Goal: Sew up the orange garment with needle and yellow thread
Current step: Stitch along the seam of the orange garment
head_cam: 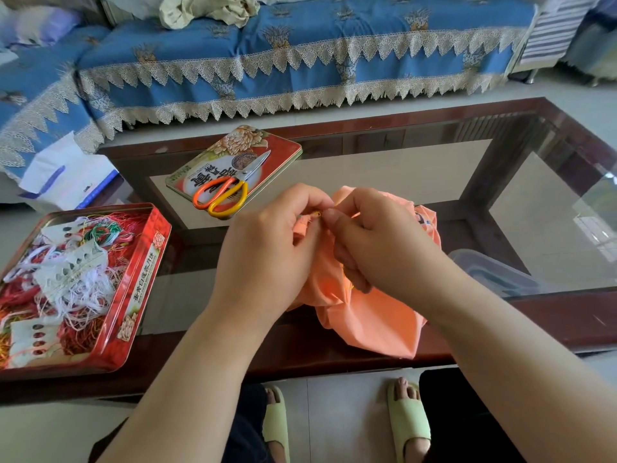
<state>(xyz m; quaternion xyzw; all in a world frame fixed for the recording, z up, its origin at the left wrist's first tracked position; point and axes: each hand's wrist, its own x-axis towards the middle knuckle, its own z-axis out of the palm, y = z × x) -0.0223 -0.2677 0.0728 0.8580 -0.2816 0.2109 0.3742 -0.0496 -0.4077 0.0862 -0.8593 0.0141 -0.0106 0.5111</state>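
Note:
The orange garment [367,322] is bunched between both hands above the near edge of the glass table. My left hand [267,242] grips a fold of it, fingers curled round the cloth. My right hand [374,238] pinches the cloth beside the left thumb, its lower fingers tucked into the fabric. A short bit of yellow thread [317,213] shows between the two thumbs. The needle itself is too small to make out.
A red tin [140,282] full of tangled threads sits at the left. Its lid [280,145] lies further back with orange-and-yellow scissors [227,192] on it. A clear plastic box [494,272] is under the glass at right. A blue sofa [300,55] stands beyond the table.

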